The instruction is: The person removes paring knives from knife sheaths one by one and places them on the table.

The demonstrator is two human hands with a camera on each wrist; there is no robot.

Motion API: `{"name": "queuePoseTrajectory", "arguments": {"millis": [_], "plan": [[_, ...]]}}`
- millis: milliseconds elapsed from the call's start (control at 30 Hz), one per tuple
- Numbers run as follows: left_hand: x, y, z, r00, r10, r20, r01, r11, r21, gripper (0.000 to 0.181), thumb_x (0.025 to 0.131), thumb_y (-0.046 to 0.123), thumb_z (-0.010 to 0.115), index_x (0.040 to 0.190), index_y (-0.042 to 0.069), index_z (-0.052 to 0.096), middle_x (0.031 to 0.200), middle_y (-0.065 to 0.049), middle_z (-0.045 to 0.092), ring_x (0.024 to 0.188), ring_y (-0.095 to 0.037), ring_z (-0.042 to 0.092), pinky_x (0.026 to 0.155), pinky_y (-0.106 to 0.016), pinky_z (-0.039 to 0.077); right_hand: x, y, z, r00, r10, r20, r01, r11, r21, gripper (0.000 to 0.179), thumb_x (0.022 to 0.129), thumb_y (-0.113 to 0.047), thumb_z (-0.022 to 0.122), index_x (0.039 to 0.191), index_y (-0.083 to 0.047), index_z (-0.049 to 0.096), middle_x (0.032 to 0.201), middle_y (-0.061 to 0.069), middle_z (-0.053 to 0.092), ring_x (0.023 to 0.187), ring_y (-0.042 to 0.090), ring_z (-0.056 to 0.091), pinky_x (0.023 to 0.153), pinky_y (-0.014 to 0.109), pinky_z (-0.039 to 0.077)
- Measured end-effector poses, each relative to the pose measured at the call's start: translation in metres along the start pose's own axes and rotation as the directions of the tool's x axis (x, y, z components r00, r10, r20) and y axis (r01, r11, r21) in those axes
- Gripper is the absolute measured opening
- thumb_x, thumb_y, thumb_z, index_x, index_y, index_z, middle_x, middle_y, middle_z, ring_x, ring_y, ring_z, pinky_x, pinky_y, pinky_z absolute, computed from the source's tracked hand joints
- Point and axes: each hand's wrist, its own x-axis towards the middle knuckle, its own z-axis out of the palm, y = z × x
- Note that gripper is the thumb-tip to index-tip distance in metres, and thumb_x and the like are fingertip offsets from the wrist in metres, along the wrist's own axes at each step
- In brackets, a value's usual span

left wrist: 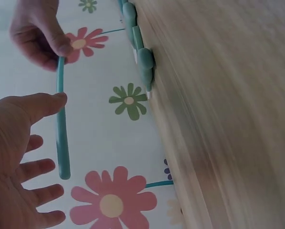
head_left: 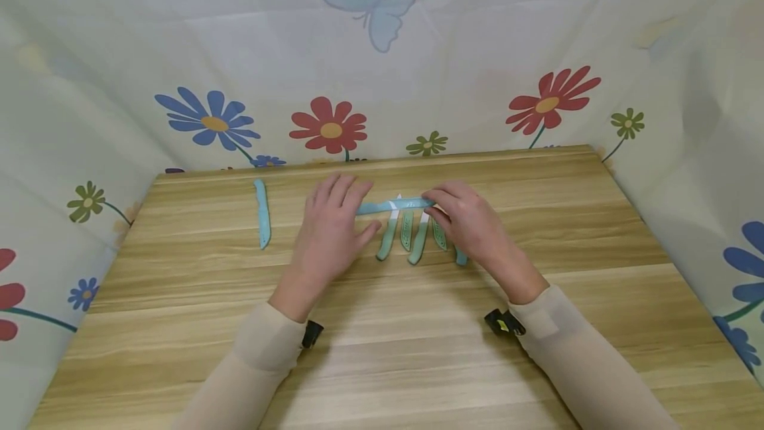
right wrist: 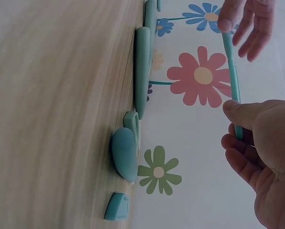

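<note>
A blue knife in its blue sheath (head_left: 412,203) is held level above the table. My right hand (head_left: 474,221) pinches the sheath end between thumb and fingers, as the right wrist view also shows. At the handle end is my left hand (head_left: 334,224), its fingers spread and its thumb beside the knife. Below lie two green-handled knives (head_left: 419,242) with white blades, and green sheaths (head_left: 407,231) between and beside them. A blue handle (head_left: 461,257) is partly hidden under my right hand. In the right wrist view a small blue piece (right wrist: 117,207) lies near these.
Another blue knife-shaped piece (head_left: 262,214) lies alone on the left of the wooden table (head_left: 394,363). A flower-printed cloth (head_left: 418,85) rises behind the table's back edge and along its sides.
</note>
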Motion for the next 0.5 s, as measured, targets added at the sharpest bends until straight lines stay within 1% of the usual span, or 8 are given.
{"name": "queuePoseTrajectory", "arguments": {"millis": [67, 133, 200, 267, 367, 433, 500], "plan": [[0.000, 0.003, 0.000, 0.999, 0.036, -0.006, -0.036, 0.998, 0.059, 0.070, 0.087, 0.034, 0.090, 0.144, 0.010, 0.057, 0.150, -0.017, 0.052, 0.146, -0.045, 0.040, 0.119, -0.066, 0.030, 0.000, -0.001, 0.000, 1.000, -0.003, -0.004, 0.003, 1.000, -0.001, 0.025, 0.092, -0.006, 0.084, 0.115, 0.002, 0.078, 0.107, 0.012, 0.073, 0.099, 0.027, 0.069, 0.086, 0.039, 0.061], [-0.001, 0.006, 0.001, 0.998, 0.058, 0.004, -0.058, 0.994, 0.097, 0.070, 0.088, 0.034, 0.090, 0.145, 0.012, 0.057, 0.151, -0.017, 0.052, 0.147, -0.045, 0.037, 0.119, -0.065, 0.030, 0.000, -0.001, -0.001, 1.000, -0.007, -0.008, 0.007, 1.000, -0.003, 0.025, 0.092, -0.006, 0.084, 0.114, 0.002, 0.078, 0.106, 0.012, 0.073, 0.098, 0.027, 0.069, 0.086, 0.039, 0.061], [-0.002, 0.008, 0.002, 0.997, 0.072, 0.015, -0.074, 0.990, 0.122, 0.069, 0.089, 0.033, 0.089, 0.147, 0.013, 0.058, 0.152, -0.016, 0.052, 0.147, -0.045, 0.038, 0.118, -0.064, 0.033, 0.001, -0.002, -0.001, 1.000, -0.011, -0.011, 0.011, 1.000, -0.005, 0.025, 0.092, -0.007, 0.084, 0.114, 0.002, 0.078, 0.106, 0.012, 0.073, 0.097, 0.027, 0.069, 0.086, 0.039, 0.061], [-0.003, 0.011, 0.003, 0.996, 0.082, 0.023, -0.085, 0.987, 0.139, 0.066, 0.090, 0.031, 0.087, 0.147, 0.013, 0.058, 0.152, -0.016, 0.053, 0.143, -0.044, 0.042, 0.114, -0.061, 0.039, 0.001, -0.002, -0.001, 1.000, -0.014, -0.012, 0.013, 1.000, -0.008, 0.026, 0.091, -0.007, 0.084, 0.114, 0.003, 0.078, 0.106, 0.012, 0.073, 0.097, 0.027, 0.069, 0.086, 0.038, 0.061], [-0.004, 0.013, 0.005, 0.997, 0.082, 0.016, -0.083, 0.985, 0.154, 0.061, 0.092, 0.026, 0.086, 0.146, 0.012, 0.061, 0.147, -0.014, 0.059, 0.133, -0.040, 0.051, 0.105, -0.055, 0.048, 0.001, -0.004, -0.001, 1.000, -0.015, -0.012, 0.015, 1.000, -0.013, 0.026, 0.091, -0.007, 0.084, 0.114, 0.003, 0.078, 0.106, 0.012, 0.073, 0.097, 0.027, 0.069, 0.086, 0.038, 0.061], [-0.004, 0.014, 0.006, 0.997, 0.077, 0.001, -0.076, 0.985, 0.158, 0.053, 0.094, 0.021, 0.084, 0.142, 0.010, 0.065, 0.137, -0.013, 0.064, 0.122, -0.037, 0.055, 0.098, -0.051, 0.051, 0.001, -0.005, -0.002, 1.000, -0.016, -0.011, 0.016, 1.000, -0.015, 0.026, 0.091, -0.007, 0.085, 0.114, 0.003, 0.078, 0.106, 0.012, 0.073, 0.098, 0.027, 0.069, 0.086, 0.038, 0.061], [-0.004, 0.014, 0.007, 0.997, 0.072, -0.015, -0.069, 0.985, 0.158, 0.044, 0.095, 0.016, 0.082, 0.136, 0.009, 0.069, 0.126, -0.011, 0.067, 0.113, -0.034, 0.057, 0.093, -0.047, 0.052, 0.001, -0.006, -0.002, 1.000, -0.018, -0.009, 0.018, 1.000, -0.017, 0.025, 0.092, -0.007, 0.085, 0.114, 0.002, 0.078, 0.106, 0.011, 0.073, 0.098, 0.027, 0.068, 0.086, 0.037, 0.061]]}}
